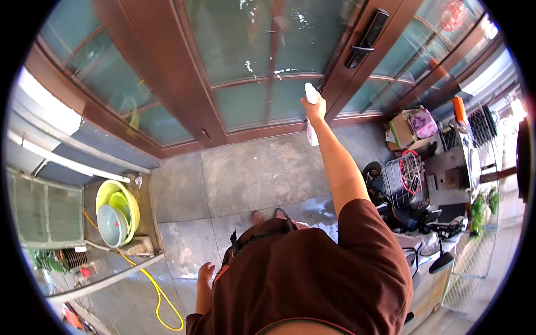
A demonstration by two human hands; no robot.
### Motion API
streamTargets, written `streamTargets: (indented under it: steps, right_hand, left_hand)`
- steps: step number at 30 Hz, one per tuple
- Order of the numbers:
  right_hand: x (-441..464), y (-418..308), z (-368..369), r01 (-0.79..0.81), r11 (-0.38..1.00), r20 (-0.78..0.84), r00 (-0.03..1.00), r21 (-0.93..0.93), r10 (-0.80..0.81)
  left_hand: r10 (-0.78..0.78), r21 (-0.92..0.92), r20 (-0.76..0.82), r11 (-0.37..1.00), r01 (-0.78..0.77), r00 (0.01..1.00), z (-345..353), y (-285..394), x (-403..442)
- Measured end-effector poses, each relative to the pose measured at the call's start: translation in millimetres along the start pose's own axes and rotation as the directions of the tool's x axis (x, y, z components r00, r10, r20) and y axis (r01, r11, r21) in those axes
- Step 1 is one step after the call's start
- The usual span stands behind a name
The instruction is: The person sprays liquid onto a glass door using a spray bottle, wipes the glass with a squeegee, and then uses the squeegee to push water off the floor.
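My right hand (316,108) is stretched forward, its fingers wrapped round the neck of a white spray bottle (311,133). The bottle's white head shows above my fingers, in front of the glass door (240,103). Wet white streaks run over the upper panes. A dark door handle (362,50) with a lock plate sits on the brown frame, up and to the right of the bottle. Down at my side hangs my left hand (206,272), fingers loosely apart and holding nothing, above the grey floor tiles.
Stacked basins (129,192) and a yellow hose (158,298) lie on the left. To the right are a scooter with a wire basket (402,177), a cardboard box (401,129) and a metal cabinet (446,176). Grey paving (237,173) lies before the door.
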State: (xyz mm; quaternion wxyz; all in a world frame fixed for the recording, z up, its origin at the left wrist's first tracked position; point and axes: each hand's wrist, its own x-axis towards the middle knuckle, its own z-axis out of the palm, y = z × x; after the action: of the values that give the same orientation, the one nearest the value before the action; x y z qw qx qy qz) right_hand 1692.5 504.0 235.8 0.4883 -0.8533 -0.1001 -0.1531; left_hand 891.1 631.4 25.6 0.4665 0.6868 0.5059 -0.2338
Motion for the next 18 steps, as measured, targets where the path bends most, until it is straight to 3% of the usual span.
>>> streamTargets:
  steps: [2,4,7,10,12,14,16,18]
  right_hand:
    - [-3.4,0.8,-10.6,-0.131,0.991,0.031,0.991,-0.039,0.132]
    - [-13.9,-6.7,-24.9,-0.216,0.976,0.119,0.970,0.014,0.213]
    - [-14.1,8.0,-26.9,-0.031,0.999,0.200,0.979,-0.037,0.038]
    - [7.7,-14.1,-34.6,0.086,0.983,0.111,0.988,0.161,-0.105]
    - [26.8,-37.2,-39.6,0.044,0.917,0.072,0.994,0.396,-0.079]
    - [40.2,-61.8,-56.7,-0.022,0.934,0.102,0.995,0.357,-0.015]
    - [52.0,-54.8,-58.7,0.028,0.968,0.046,0.998,0.250,-0.041]
    - [61.7,-44.8,-65.3,0.039,0.996,0.138,0.990,-0.078,-0.028]
  left_hand:
    - [0.154,0.280,-0.108,0.953,-0.119,0.982,-24.7,16.3,4.5]
    - [0.158,0.278,-0.149,0.954,-0.112,0.976,-43.6,42.8,15.7]
    - [0.312,0.310,-0.166,0.917,-0.251,0.935,-65.6,86.7,35.6]
    - [0.385,0.266,-0.160,0.904,-0.335,0.909,-71.0,130.5,45.6]
    - [0.410,0.273,-0.129,0.890,-0.365,0.903,-71.7,155.3,52.5]
    - [0.448,0.341,-0.087,0.853,-0.396,0.890,-61.8,156.1,71.2]
    - [0.470,0.401,-0.021,0.813,-0.423,0.883,-55.9,165.1,79.1]
    - [0.388,0.406,0.032,0.837,-0.367,0.921,-55.1,182.7,80.3]
